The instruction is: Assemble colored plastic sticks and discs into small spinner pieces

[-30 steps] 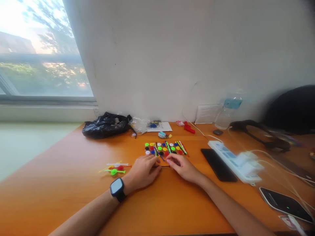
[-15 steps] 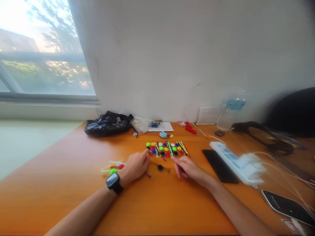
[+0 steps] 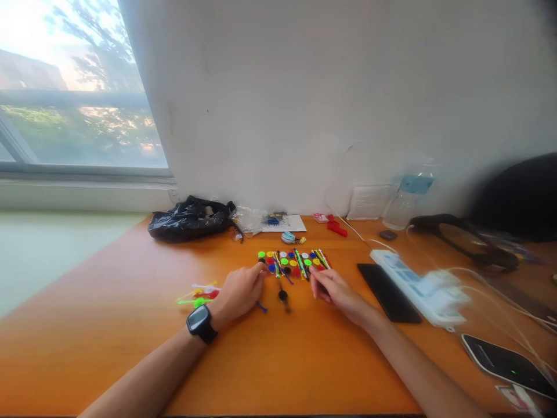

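My left hand (image 3: 241, 293) rests on the table with its fingers curled under; whether it holds anything is hidden. A blue stick end (image 3: 261, 307) pokes out beside it. My right hand (image 3: 333, 290) hovers at the right with loosely bent fingers, slightly apart, and nothing visible in them. On the table between the hands lies a black disc (image 3: 282, 296) with a thin bar through it, blurred by motion. Just beyond my fingertips are rows of coloured discs (image 3: 284, 262) and bundles of coloured sticks (image 3: 300, 264). Left of my left hand is a loose pile of coloured pieces (image 3: 202, 295).
A black plastic bag (image 3: 189, 220), white paper (image 3: 296, 223), a small round tin (image 3: 288, 237) and a red object (image 3: 337, 225) sit along the wall. To the right are a dark phone (image 3: 387, 293), a power strip (image 3: 413, 284) with cables and another phone (image 3: 507, 363).
The bar of the black disc has turned from pointing sideways to pointing away from me. My right hand has drawn slightly right and its forefinger has bent. My left hand stays nearly still.
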